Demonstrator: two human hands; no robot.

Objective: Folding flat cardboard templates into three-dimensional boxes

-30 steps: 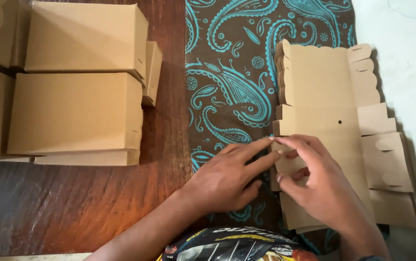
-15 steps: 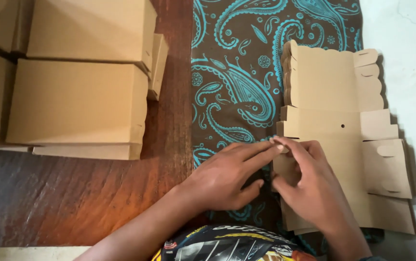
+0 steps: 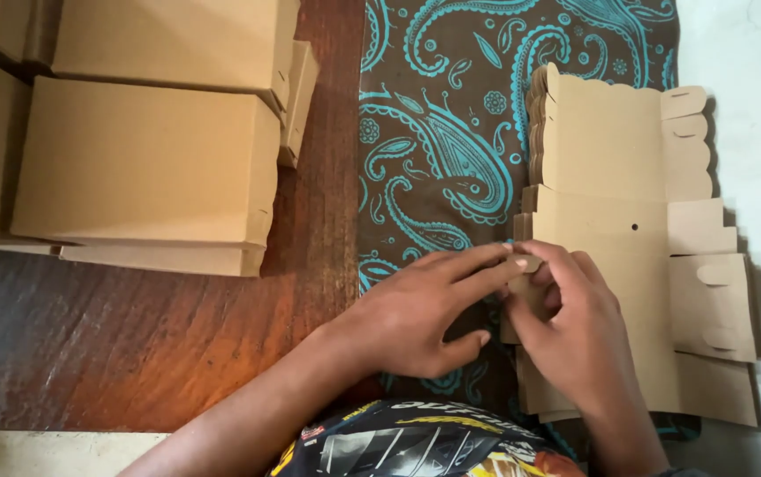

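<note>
Nearest the camera, a dark printed garment with yellow and white graphics (image 3: pixel 416 446), at the bottom edge of view. Just beyond, two bare forearms reaching forward over a reddish-brown wooden counter (image 3: pixel 177 344). Left hand (image 3: pixel 416 314) lying palm down, fingers stretched rightward, fingertips pressed on the left edge of a stack of flat, unfolded tan cardboard box blanks (image 3: pixel 615 238). Right hand (image 3: pixel 570 340) curled over that same edge, thumb and forefinger pinched narrowly on a small side flap of the top blank; grip closed on the cardboard, though the exact fold hidden under the fingers. Stack resting right of centre, partly on a brown cloth with turquoise paisley pattern (image 3: pixel 451 132), partly beside a pale white surface (image 3: pixel 752 53) along the right. Scalloped edges and rounded tab cut-outs showing on the blanks' right side. Farther off, upper left, several assembled plain tan cardboard boxes (image 3: pixel 142 163) packed close together, well apart from both hands. Likely risks: more than one blank lifting together if the pinch catches lower sheets, or the thin flap creasing or tearing under uneven pressure.
</note>
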